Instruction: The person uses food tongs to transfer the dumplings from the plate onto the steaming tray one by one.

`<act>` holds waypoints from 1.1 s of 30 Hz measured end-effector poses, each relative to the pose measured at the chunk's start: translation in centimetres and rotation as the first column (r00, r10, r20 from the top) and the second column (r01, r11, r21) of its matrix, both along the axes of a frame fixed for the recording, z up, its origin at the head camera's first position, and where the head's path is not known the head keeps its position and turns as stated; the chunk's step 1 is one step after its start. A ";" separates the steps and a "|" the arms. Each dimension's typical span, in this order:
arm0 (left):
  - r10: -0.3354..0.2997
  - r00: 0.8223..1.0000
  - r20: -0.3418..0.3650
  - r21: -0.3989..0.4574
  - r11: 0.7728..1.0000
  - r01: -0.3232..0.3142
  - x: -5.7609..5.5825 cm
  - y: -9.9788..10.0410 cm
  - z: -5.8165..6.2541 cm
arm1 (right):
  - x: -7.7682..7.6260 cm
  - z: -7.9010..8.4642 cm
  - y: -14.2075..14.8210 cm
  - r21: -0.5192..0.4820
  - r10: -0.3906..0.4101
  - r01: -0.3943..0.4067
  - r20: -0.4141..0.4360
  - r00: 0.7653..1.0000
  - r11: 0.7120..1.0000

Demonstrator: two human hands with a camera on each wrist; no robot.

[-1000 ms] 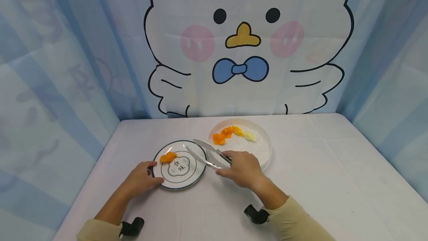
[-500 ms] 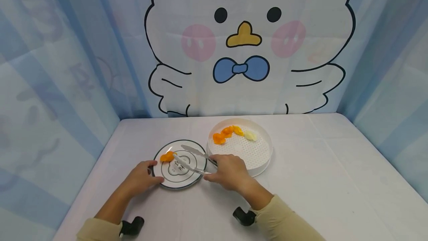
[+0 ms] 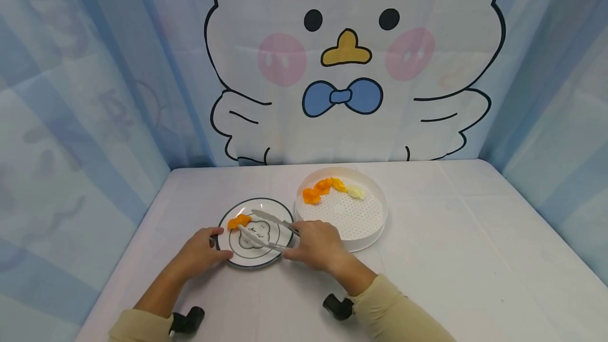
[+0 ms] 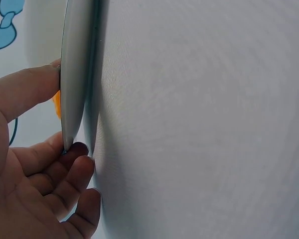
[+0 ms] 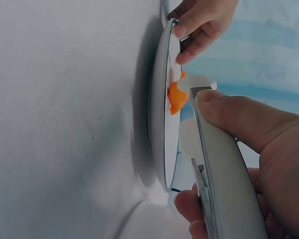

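Note:
My left hand [image 3: 199, 253] grips the left rim of a white plate [image 3: 274, 207] with a dark edge line. In the left wrist view, the thumb lies over the plate [image 4: 74, 74] and curled fingers are at its underside. A lumpy orange food piece [image 3: 238, 221] lies on the plate's left part. My right hand [image 3: 319, 246] holds metal tongs [image 3: 268, 217] with pale tips, reaching in from the right. Their arms are spread above the plate, the lower tip close to the orange piece. Whether it touches is unclear; the right wrist view shows the tips near the piece [image 5: 176, 99].
Right behind the plate stands a round white dish [image 3: 342, 220] with a raised rim and dimpled floor. Two orange pieces [image 3: 311, 196], a yellow piece [image 3: 339, 184] and a pale piece [image 3: 355, 192] lie along its back. A printed curtain [image 3: 342, 136] hangs behind the white-covered table.
My right hand has carried the tongs leftward, from the plate's right edge to beside the orange piece. The left hand and plate stay where they were.

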State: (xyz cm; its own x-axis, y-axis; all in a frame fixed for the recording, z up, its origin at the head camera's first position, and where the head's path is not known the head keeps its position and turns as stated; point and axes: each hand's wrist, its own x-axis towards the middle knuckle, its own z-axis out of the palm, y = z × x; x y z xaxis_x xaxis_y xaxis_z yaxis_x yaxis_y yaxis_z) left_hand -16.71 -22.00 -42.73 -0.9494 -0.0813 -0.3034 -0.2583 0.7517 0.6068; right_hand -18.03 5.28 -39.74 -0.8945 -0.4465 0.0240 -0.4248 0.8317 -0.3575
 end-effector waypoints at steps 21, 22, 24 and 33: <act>-0.003 1.000 0.004 0.019 1.000 0.003 -0.2 -0.3 -0.3 | -0.5 -1.0 -1.8 0.014 0.000 0.000 0.030 1.000 1.000; -0.004 1.000 0.003 0.020 1.000 0.004 -0.2 -0.3 -0.3 | -0.5 -1.0 -1.8 0.016 -0.001 0.000 0.027 1.000 1.000; -0.006 1.000 0.001 0.021 1.000 0.006 -0.2 -0.3 -0.3 | -0.5 -1.1 -1.9 0.018 -0.003 0.002 0.020 1.000 1.000; -0.010 1.000 -0.005 0.026 1.000 0.010 -0.1 -0.2 -0.1 | -0.4 -1.0 -1.5 0.009 -0.006 0.006 0.012 1.000 1.000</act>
